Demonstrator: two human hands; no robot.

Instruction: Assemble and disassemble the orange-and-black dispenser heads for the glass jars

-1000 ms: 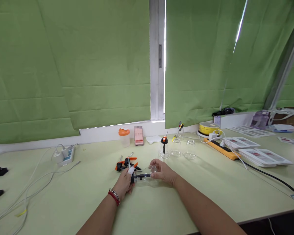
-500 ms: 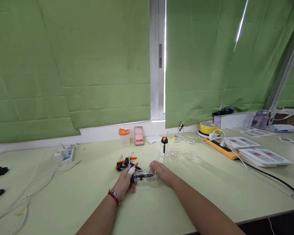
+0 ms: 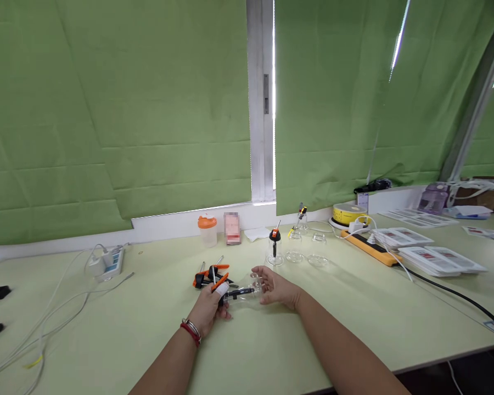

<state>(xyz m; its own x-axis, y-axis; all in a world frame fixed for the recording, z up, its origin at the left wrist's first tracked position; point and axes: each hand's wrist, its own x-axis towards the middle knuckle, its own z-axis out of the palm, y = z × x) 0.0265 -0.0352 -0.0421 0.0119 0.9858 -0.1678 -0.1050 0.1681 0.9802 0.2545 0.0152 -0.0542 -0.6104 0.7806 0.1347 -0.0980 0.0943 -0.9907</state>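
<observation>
Our left hand (image 3: pixel 209 308) grasps a clear glass vessel (image 3: pixel 251 299); black collar (image 3: pixel 221 300) leftward, long axis crosswise; straight black rod (image 3: pixel 242 292) inside; our right hand (image 3: pixel 279 288) half-open, contact unclear.

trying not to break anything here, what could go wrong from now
The clear vessel could slip: it's held sideways, and the right hand looks loosely open at its end. The left hand might nudge the black-and-orange parts beside it. The upright, black-topped vessel behind could get bumped.

Soft daylight through the window gap (image 3: pixel 274 99), faint tabletop shadows, wide-angle stretching at edges.
</observation>
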